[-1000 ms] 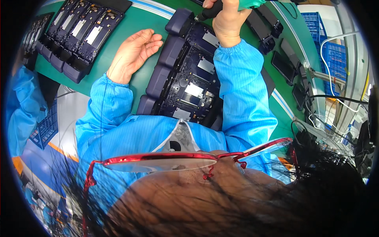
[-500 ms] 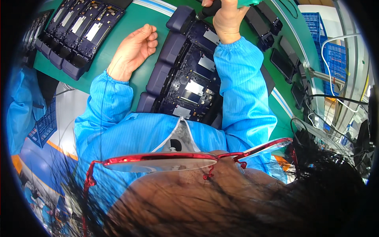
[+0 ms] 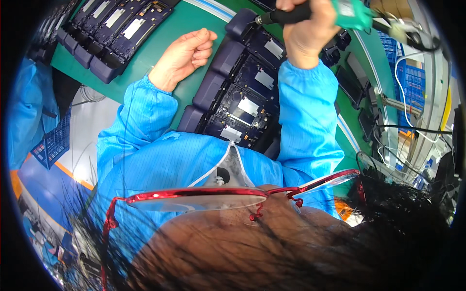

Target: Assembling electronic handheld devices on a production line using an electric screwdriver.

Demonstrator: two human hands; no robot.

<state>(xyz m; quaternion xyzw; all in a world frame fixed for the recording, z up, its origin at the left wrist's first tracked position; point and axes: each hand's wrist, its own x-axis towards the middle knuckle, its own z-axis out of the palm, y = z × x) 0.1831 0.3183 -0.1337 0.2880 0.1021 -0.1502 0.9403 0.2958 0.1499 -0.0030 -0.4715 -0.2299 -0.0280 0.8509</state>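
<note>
My right hand (image 3: 310,29) grips an electric screwdriver (image 3: 286,15) with a black front and green rear end, held nearly level. Its metal tip points left, at the inner edge of the farthest dark housing (image 3: 242,25). Several such housings stand side by side in a row before me, with circuit boards (image 3: 238,110) and pale rectangular plates inside. Left of that row, my left hand (image 3: 187,56) hovers over the green table (image 3: 131,68), fingers curled in and thumb pressed against the index finger. Whatever it may pinch is hidden.
A second row of open dark housings (image 3: 116,36) lies at the far left. Black flat parts (image 3: 350,85) rest along the right side. Beyond them are blue crates (image 3: 412,85), a metal frame and cables. A blue sleeve (image 3: 31,106) shows at the left edge.
The whole view has shifted, so table and hands appear farther right. More of the screwdriver's green rear and its cable now shows. Both hands keep their grips.
</note>
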